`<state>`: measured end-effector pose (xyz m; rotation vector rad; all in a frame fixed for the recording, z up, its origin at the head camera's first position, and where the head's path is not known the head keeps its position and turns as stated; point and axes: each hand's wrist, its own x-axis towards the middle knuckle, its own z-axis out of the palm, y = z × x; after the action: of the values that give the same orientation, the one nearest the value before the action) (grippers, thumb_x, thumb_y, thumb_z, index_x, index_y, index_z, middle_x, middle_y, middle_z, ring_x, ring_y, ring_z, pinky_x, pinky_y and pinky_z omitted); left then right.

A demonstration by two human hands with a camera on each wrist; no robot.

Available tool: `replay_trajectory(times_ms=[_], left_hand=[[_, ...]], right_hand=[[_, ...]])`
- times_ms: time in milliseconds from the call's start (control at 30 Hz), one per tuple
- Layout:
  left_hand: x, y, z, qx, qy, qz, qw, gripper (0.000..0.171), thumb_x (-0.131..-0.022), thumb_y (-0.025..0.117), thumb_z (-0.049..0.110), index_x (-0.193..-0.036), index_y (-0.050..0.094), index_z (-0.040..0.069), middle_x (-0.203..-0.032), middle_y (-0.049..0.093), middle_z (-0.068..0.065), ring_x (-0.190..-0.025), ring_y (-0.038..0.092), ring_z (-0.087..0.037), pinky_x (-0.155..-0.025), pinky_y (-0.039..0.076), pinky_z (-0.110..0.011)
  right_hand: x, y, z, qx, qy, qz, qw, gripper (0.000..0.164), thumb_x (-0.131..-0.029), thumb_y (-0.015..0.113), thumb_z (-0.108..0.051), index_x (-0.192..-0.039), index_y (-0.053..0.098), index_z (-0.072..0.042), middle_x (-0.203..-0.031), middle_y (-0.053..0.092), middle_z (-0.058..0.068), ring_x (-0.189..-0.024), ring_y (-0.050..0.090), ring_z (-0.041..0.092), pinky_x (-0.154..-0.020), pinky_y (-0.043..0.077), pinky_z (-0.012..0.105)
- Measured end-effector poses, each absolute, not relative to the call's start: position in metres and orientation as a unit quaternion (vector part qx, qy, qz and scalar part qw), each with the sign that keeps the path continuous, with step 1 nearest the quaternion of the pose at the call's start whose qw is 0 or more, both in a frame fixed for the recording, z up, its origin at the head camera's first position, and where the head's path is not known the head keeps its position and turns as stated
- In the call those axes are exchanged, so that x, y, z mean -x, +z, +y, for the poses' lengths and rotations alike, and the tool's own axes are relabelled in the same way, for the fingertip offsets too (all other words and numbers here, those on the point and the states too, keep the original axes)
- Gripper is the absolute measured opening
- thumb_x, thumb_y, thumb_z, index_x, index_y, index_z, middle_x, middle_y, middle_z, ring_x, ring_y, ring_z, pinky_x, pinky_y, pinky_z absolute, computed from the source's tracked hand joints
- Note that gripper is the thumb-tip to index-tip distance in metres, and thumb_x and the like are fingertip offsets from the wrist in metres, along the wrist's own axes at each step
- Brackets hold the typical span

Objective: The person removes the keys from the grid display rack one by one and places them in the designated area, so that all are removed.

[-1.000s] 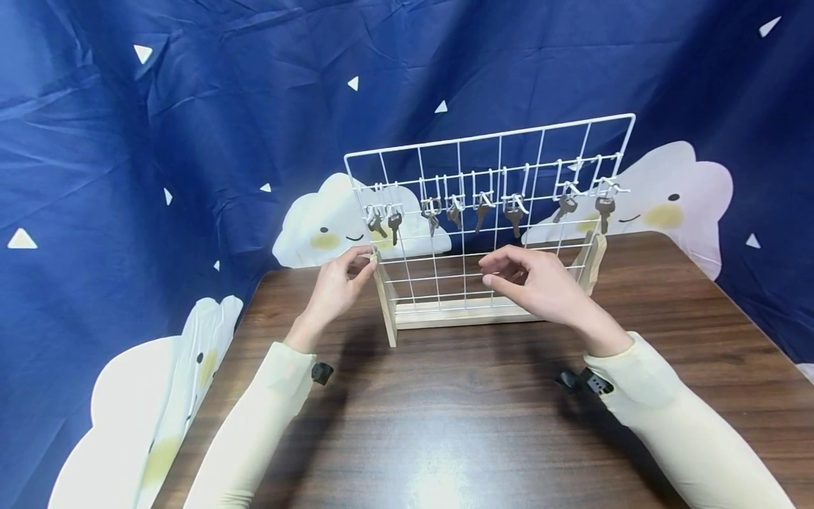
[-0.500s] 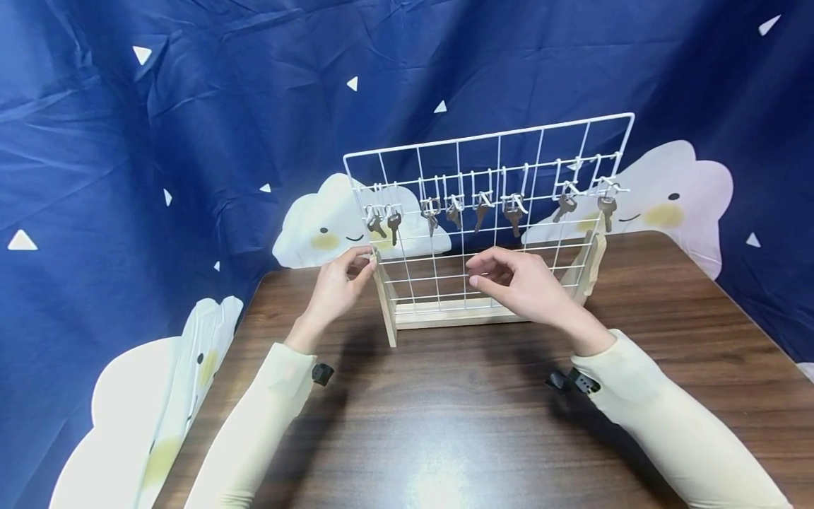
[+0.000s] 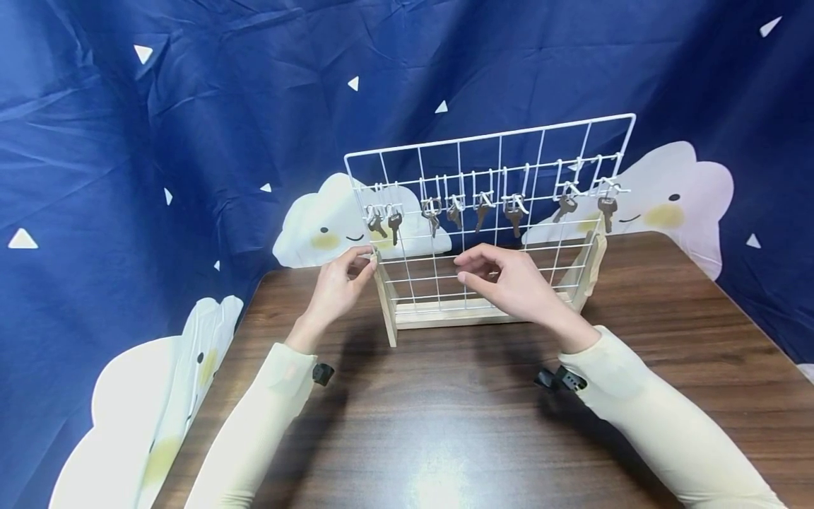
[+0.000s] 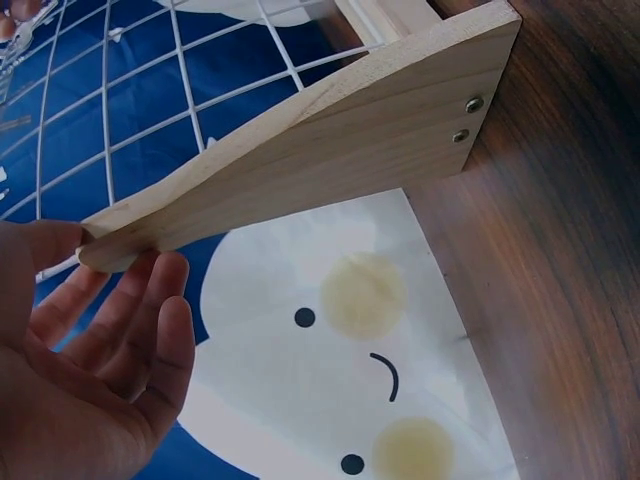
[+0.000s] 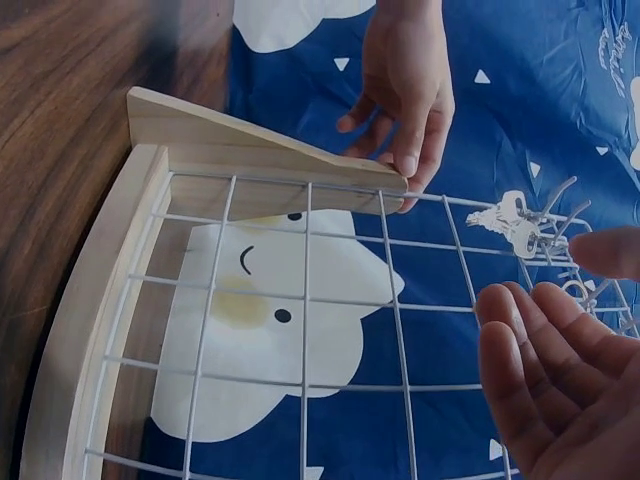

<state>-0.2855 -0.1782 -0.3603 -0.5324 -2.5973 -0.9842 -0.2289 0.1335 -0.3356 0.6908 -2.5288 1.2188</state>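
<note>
My left hand (image 3: 340, 286) pinches the upper tip of the left wooden side support (image 4: 300, 150), thumb on one face and fingertips on the other. That support holds up a white wire grid rack (image 3: 490, 135) standing on the table. Several keys hang from white hooks along the grid's upper part, with a dark-headed key (image 3: 395, 225) near the left and another key (image 3: 608, 206) at the far right. My right hand (image 3: 515, 279) hovers before the grid's lower middle, fingers loosely bent, thumb apart and nothing between them. In the right wrist view, silvery keys (image 5: 522, 238) show beyond its fingertips.
The rack's wooden base bar (image 3: 439, 316) and right wooden support (image 3: 593, 265) rest on the brown wood-grain table (image 3: 407, 410). Close behind hangs a blue curtain (image 3: 254, 92) with white clouds and triangles. Hooks jut forward from the grid.
My right hand has slid left along the front of the grid, from its right half toward the middle. The far-right key has swung slightly. My left hand stays on the wooden support.
</note>
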Motion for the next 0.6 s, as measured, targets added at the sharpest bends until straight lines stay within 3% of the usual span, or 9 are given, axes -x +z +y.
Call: replay_trajectory(times_ms=[600], left_hand=[[0.285, -0.361, -0.177, 0.183, -0.341, -0.908, 0.160, 0.033, -0.098, 0.064, 0.028, -0.128, 0.065, 0.014, -0.100, 0.078, -0.009, -0.089, 0.075, -0.025, -0.087, 0.059, -0.041]], right_hand=[[0.235, -0.328, 0.104, -0.247, 0.456, -0.846, 0.120, 0.021, -0.093, 0.070, -0.026, -0.110, 0.073, -0.016, -0.092, 0.076, -0.002, -0.078, 0.067, 0.011, -0.068, 0.052, 0.024]])
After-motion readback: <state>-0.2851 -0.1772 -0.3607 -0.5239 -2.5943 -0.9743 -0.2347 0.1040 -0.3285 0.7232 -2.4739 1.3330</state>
